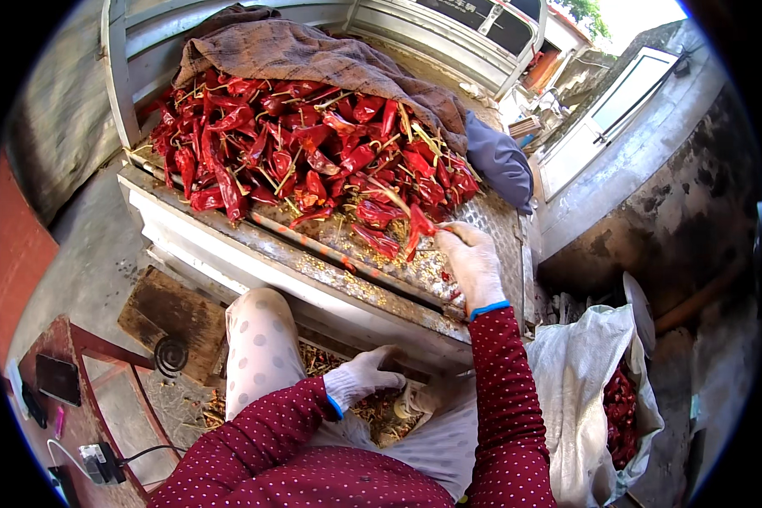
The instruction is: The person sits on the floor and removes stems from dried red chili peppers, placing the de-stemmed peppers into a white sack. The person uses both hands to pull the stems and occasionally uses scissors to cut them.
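Observation:
A heap of dried red chili peppers with pale stems lies on the metal bed of a truck. At the heap's near right edge, my right hand, in a whitish glove, pinches one red chili pepper between thumb and fingers. Two loose peppers lie just left of it on the bed, among scattered yellow seeds. My left hand, also gloved, hangs lower over my lap, thumb and fingers apart, with nothing visible in it. Its fingertips are in shadow below the bed's edge.
A brown cloth covers the heap's back. To the right stands a white woven sack with red peppers inside. Stem debris litters the ground between my legs. At left are a wooden board and a red table bearing a phone.

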The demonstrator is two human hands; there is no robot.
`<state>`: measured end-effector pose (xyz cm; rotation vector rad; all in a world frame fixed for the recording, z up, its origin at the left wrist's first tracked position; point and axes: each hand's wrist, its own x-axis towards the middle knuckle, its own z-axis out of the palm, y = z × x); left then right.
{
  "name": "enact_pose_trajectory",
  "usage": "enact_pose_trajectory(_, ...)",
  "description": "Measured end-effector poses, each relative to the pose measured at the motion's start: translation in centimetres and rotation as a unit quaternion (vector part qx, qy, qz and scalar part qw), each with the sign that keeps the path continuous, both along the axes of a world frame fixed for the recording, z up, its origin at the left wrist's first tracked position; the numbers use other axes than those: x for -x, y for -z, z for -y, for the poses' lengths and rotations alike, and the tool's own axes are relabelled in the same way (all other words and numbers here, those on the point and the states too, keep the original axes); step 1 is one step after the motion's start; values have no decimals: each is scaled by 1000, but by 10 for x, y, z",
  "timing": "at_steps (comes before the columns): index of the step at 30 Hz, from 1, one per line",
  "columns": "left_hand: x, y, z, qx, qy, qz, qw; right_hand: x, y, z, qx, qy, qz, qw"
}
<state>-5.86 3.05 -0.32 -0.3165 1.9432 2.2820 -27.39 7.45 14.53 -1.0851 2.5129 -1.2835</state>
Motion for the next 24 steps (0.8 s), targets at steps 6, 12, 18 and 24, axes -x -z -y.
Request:
enact_pose_trajectory(6,-3,4,3,-189,-10,-37,981,-40,-47,-57,-7,-6,102,995)
enact_pose_trajectory(12,-8,-7,3,-505,29,-120,855,-74,-29,-99,-65,-117,-36,990)
enact_pose_trajectory(18,-8,-15,-3,-560,-25,-176,810,-113,8,-93,-193,-175,-131,956)
enact_pose_trajectory(24,-4,12,3,-592,-46,-95,799,-116,7,-73,-209,-177,-91,957)
